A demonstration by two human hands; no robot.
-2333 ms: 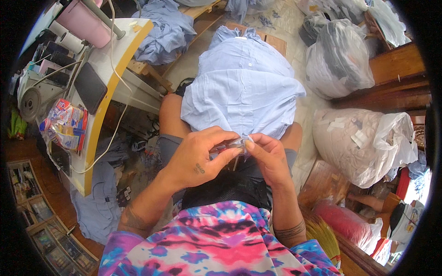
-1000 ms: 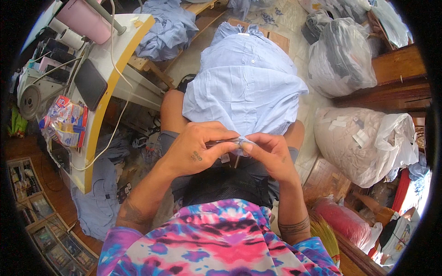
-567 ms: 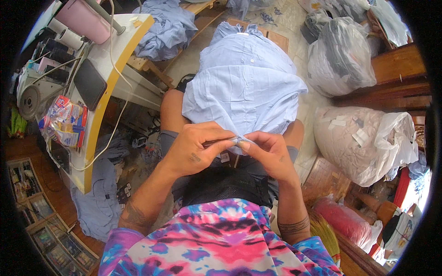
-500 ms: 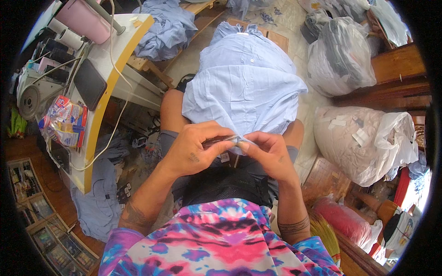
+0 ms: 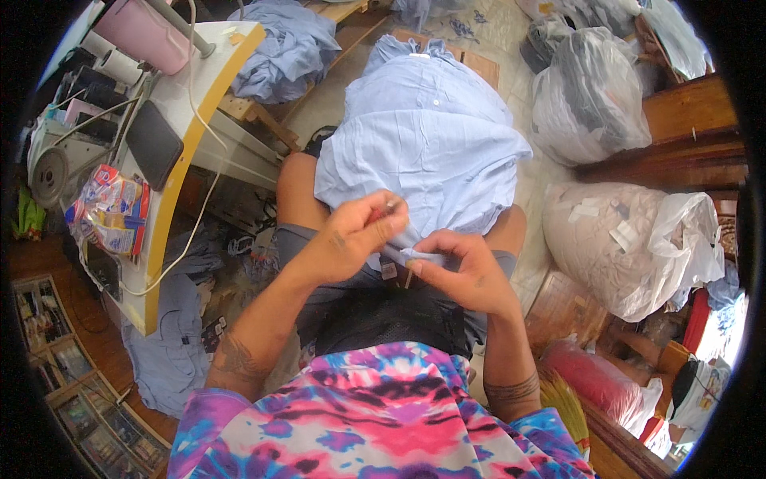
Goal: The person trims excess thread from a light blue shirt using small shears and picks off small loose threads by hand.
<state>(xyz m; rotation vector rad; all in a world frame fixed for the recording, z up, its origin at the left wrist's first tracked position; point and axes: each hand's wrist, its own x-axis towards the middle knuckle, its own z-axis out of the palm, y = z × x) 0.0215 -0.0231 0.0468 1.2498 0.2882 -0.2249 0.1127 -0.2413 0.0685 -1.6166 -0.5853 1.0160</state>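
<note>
A light blue shirt (image 5: 423,144) with small white buttons is spread over my lap and knees, its near end drawn up toward me. My right hand (image 5: 463,267) pinches a folded edge of it between thumb and fingers. Just to the left and slightly higher, my left hand (image 5: 347,239) is closed, thumb against curled fingers, apart from that edge. A bit of something small, reddish and metallic shows at its fingertips; its kind is too small to tell. A pale tag (image 5: 388,271) hangs below the pinched fold.
At left stands a white table (image 5: 171,88) with a yellow edge, bearing a phone (image 5: 155,144), a pink tumbler (image 5: 148,36) and a plastic packet (image 5: 108,211). A white cord (image 5: 211,191) dangles beside it. Blue garments (image 5: 283,52) lie heaped beyond. Stuffed plastic bags (image 5: 630,247) line the right.
My left hand has lifted up and away from the fold, parting from my right hand. The right hand still pinches the shirt in nearly the same place.
</note>
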